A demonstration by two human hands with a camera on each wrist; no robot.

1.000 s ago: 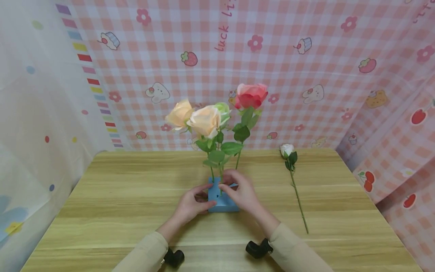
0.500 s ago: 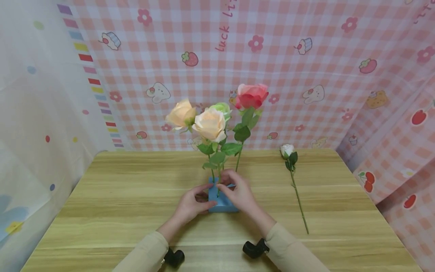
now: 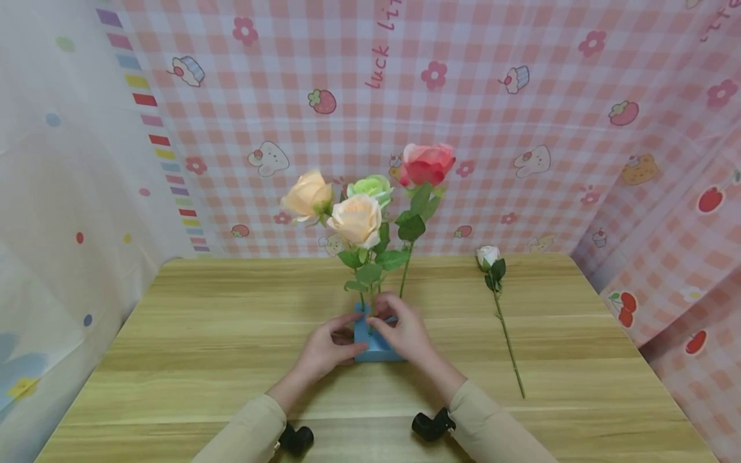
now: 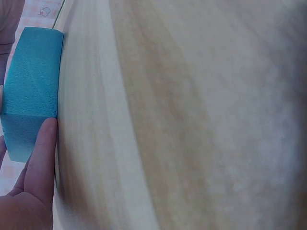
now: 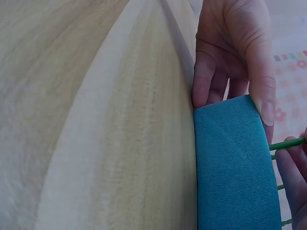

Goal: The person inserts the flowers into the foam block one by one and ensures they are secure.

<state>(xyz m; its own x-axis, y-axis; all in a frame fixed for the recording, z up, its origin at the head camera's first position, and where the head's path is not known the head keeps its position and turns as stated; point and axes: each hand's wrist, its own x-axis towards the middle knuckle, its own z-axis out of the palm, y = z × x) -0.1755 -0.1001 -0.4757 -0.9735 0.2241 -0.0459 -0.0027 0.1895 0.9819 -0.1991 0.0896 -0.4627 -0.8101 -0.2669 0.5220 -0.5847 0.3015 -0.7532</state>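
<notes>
In the head view, my left hand grips the left end of a blue foam block on the table, thumb in front. My right hand pinches the green stem of the front peach rose low down, just above the block. That stem's lower end meets the block's top; how deep it sits cannot be told. Behind stand another peach rose, a green rose and a pink-red rose, upright. The right wrist view shows the block's side and several green stems above it.
A white rose with a long stem lies on the wooden table to the right. Black wrist devices sit by both sleeves. A pink checked cloth hangs behind the table's back edge.
The front peach rose shifted slightly right and then down, and its stem end moved left over the hole in the block. My right hand moved a little left and down; my left hand stayed.
</notes>
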